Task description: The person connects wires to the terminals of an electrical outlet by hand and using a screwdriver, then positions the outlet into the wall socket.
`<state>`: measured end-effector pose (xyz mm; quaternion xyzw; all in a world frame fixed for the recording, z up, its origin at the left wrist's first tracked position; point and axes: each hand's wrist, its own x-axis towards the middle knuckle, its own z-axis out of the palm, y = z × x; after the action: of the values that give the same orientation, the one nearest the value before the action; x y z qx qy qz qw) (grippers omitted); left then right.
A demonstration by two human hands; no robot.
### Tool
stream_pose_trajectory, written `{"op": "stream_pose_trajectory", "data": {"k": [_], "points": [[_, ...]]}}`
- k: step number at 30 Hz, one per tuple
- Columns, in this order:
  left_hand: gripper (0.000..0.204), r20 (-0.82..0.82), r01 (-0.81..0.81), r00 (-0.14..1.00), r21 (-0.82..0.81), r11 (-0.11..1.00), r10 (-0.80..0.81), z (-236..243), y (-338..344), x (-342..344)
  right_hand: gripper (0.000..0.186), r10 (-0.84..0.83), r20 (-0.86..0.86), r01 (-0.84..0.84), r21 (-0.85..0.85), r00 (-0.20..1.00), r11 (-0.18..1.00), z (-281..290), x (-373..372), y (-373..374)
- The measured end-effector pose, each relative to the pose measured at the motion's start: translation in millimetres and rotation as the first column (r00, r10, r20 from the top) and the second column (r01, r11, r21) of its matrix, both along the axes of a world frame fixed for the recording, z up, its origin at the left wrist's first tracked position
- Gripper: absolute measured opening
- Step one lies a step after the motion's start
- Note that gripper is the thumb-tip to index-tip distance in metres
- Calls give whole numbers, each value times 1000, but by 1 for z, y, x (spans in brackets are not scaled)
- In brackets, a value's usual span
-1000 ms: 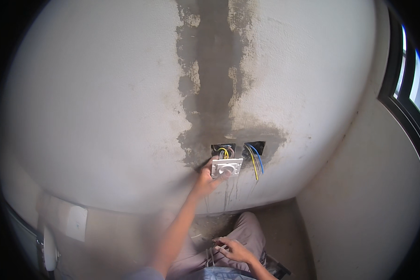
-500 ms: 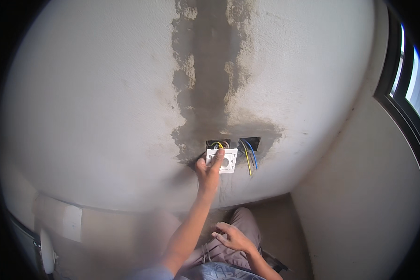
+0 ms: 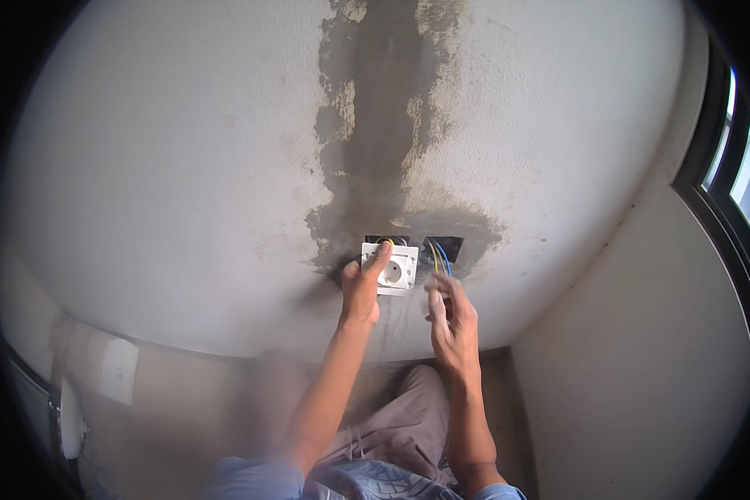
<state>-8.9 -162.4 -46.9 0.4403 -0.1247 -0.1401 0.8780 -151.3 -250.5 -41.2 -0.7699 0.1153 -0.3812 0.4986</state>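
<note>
My left hand (image 3: 361, 292) grips a white wall socket (image 3: 391, 273) by its left side, with the thumb across the front of its square frame. The round recess of the socket faces me. Behind its top edge, wires come out of the left wall box (image 3: 375, 241), which is partly covered. Just right of the socket is my right hand (image 3: 456, 327), raised with half-curled fingers. Its fingertips are smeared by motion and overlap the lower ends of the yellow wire (image 3: 435, 258) and blue wire (image 3: 446, 260). These hang from the right wall box (image 3: 453, 247); whether the fingers touch them cannot be made out.
A dark strip of patched plaster (image 3: 375, 125) runs down the pale wall (image 3: 200, 167) to the two boxes. A side wall (image 3: 633, 350) with a dark-framed window (image 3: 729, 158) stands at the right. My bent knee (image 3: 425, 392) is close below the boxes.
My right hand has risen from my lap to the hanging wires beside the socket. My left hand still holds the socket, now tilted so its round recess shows more fully.
</note>
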Motion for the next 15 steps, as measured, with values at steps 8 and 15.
{"op": "stream_pose_trajectory", "data": {"k": [8,15], "points": [[28,44,78,996,7,997,-79,-12,12,7,45,13,-68,-29,-243,998,970,26,34,9],[28,154,80,984,55,995,-88,-18,15,7,54,143,-192,-219,-476,971,851,43,35,-26]]}}
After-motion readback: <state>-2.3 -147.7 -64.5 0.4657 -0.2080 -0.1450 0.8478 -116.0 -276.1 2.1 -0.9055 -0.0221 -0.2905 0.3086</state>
